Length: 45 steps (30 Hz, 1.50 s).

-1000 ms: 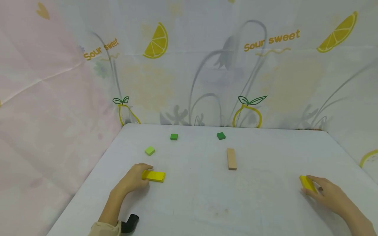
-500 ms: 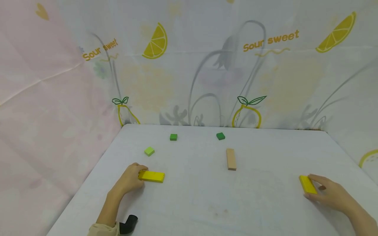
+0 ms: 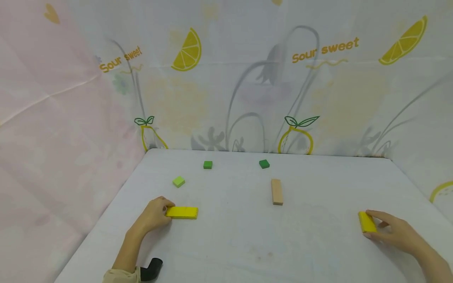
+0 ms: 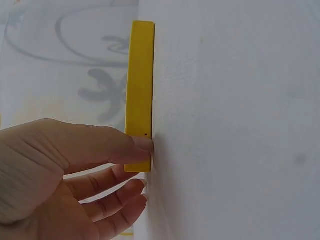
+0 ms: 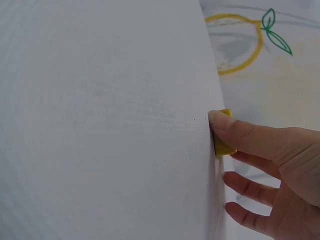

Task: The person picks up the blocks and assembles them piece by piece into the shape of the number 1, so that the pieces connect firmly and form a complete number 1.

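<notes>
Evidently, in the head view, the left hand (image 3: 153,214) at lower left pinches the near end of a long yellow block (image 3: 182,212), its grip covering that end. A sleeve (image 3: 122,276) and a black object (image 3: 152,269), hard to identify, are cut by the bottom edge. At lower right, the right hand (image 3: 394,234) pinches a short yellow block (image 3: 367,222) between thumb and finger; its forearm leaves the frame. Three small green blocks (image 3: 207,165) and a wooden block (image 3: 277,192) lie around the centre.

In the left wrist view, the thumb crosses the upright long block's lower part, the index finger mostly hidden behind.

In the right wrist view, right of centre, the thumb masks the short block's upper corner; two lower fingers sit apart from it.
</notes>
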Available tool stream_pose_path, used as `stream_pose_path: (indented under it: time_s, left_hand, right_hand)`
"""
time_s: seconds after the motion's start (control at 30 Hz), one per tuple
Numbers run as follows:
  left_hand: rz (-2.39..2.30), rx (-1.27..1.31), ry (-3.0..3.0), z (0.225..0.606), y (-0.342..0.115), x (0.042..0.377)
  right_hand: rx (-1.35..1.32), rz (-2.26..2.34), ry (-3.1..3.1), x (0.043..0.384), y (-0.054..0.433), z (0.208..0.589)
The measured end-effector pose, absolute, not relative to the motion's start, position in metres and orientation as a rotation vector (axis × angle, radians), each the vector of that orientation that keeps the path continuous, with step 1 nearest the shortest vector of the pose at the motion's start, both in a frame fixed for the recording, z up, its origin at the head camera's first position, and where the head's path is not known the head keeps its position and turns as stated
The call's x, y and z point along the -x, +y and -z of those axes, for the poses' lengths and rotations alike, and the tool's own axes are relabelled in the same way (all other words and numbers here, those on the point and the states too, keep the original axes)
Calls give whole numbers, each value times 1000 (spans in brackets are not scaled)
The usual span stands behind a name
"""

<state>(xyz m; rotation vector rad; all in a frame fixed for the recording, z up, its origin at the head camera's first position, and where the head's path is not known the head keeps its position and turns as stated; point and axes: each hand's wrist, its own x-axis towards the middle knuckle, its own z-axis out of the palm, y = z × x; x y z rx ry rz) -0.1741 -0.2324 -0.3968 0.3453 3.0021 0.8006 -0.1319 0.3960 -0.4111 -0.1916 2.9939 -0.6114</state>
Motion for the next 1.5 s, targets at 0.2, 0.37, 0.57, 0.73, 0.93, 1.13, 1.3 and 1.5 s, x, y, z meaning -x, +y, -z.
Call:
stream_pose_path:
  time_s: [0.2,0.37,0.57,0.73,0.93,1.13,1.3,1.5]
  left_hand:
    - [-817,-337,2973,401,-235,171]
    - [-838,-390,2952,403,-234,168]
    - [-817,-503,2949,401,-227,168]
    - [-846,-639,2932,402,-218,172]
    - [-893,-717,2929,403,-204,175]
    - [-971,-714,2916,400,-190,177]
    - [-1000,-730,2907,401,-181,178]
    - [-982,-740,2913,401,-171,179]
  right_hand:
    - [124,572,2983,133,391,412]
    - [110,535,2955,133,391,413]
    - [115,546,2962,131,393,411]
    - [133,564,3027,130,388,409]
    - [126,615,3065,130,381,405]
    - [147,664,3081,132,374,403]
    - [172,685,3099,133,368,404]
    - [233,700,3139,133,364,405]
